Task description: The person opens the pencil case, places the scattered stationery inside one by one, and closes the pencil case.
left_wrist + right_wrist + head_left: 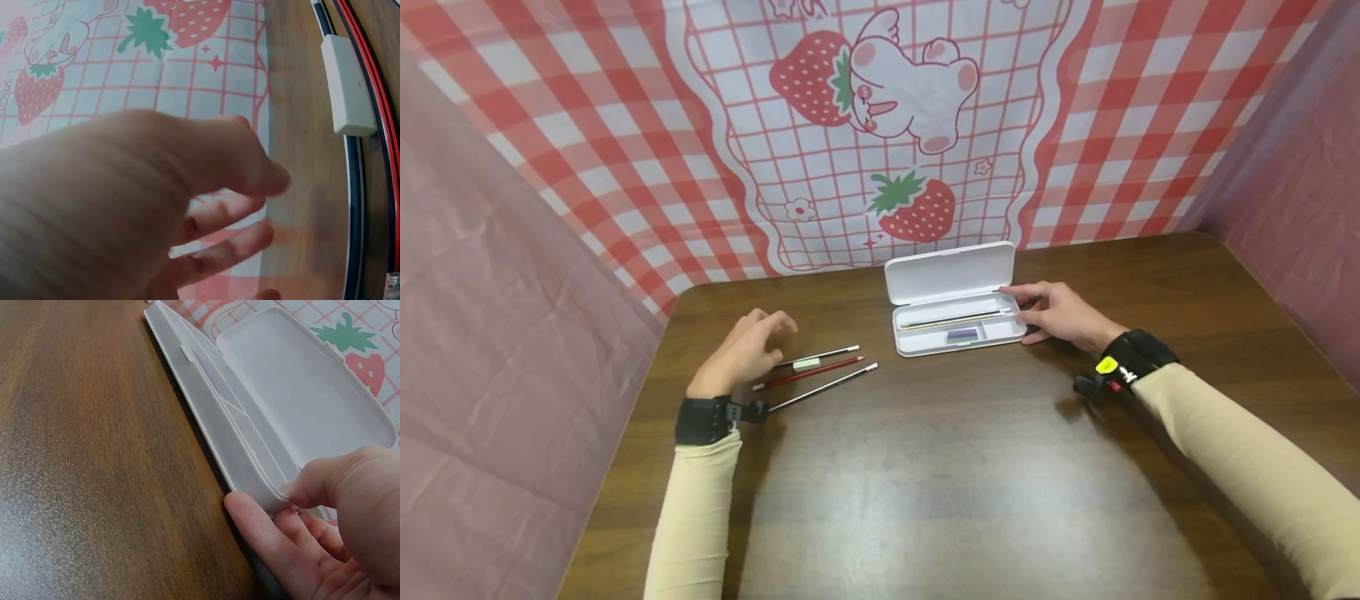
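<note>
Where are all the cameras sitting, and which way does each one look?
Head: worn on the head, it looks forward and down at the table; the left hand, right hand and both sleeves show.
Left wrist: worn there, it looks past the left hand, which shows large, toward the strawberry cloth and white eraser.
Right wrist: worn there, it looks along the open white case; the right hand shows, holding its end.
Shared: head and right wrist both show the white case.

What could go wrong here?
The left hand might nudge the loose red pencil, making it roll. The white eraser seems to lie over a dark pencil, so moving one might shift the other. The raised lid of the white case might drop if the right hand jolts it.
</note>
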`<state>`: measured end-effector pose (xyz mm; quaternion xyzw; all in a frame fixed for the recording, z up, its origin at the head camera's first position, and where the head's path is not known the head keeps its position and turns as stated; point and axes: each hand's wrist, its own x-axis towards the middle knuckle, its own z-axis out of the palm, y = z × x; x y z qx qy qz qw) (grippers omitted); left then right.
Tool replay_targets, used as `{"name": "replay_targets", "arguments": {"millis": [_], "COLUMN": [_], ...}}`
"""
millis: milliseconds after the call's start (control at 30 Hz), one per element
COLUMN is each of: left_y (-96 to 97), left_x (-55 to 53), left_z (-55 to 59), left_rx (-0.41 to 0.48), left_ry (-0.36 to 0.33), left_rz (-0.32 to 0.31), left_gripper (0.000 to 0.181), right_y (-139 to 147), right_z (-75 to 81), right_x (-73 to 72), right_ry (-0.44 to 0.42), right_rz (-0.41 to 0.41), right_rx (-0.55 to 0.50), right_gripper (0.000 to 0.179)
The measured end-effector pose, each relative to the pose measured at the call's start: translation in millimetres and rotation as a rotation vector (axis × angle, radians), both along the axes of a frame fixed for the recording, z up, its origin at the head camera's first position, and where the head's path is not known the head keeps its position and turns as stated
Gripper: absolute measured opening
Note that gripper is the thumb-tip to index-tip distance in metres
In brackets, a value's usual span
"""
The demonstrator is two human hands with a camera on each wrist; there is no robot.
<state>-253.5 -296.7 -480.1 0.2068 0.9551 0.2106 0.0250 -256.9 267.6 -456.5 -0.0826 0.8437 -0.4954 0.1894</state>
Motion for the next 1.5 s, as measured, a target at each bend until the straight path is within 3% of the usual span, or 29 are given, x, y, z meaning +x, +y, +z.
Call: {"name": "replay_targets", "arguments": {"millis": [100, 233, 900, 1067, 1500], "left_y": [-14.1, -19.9, -10.2, -7.9, -1.8], "left_x": [-11.9, -14.4, -1.8, -3.3, -3.8], "left_z": [-22.7, -31.0, -22.7, -21.5, -21.3], "left_rx": [-0.038, -0.056, -0.054, -0.037, -0.098], "left_ry": [-0.038, -0.065, -0.172, -0.164, -0.110], "left_rz": [0.010, 0.013, 0.046, 0.030, 0.004], "left_gripper": [0.052, 0.055, 0.043, 0.042, 0.041], "right_y": [-0.6, -1.1, -2.6, -2.0, -1.1], "right_z": [0.6, 0.0, 2.0, 3.0, 2.6], "right_x": [0.5, 1.1, 0.9, 1.1, 0.5], "right_ry": [-0.003, -0.005, -0.007, -0.006, -0.008], "right_rz": [-0.002, 0.002, 0.005, 0.007, 0.005], "right_rx": [-0.001, 0.002, 0.001, -0.007, 0.008], "right_gripper": [0.061, 0.062, 0.062, 0.062, 0.062]}}
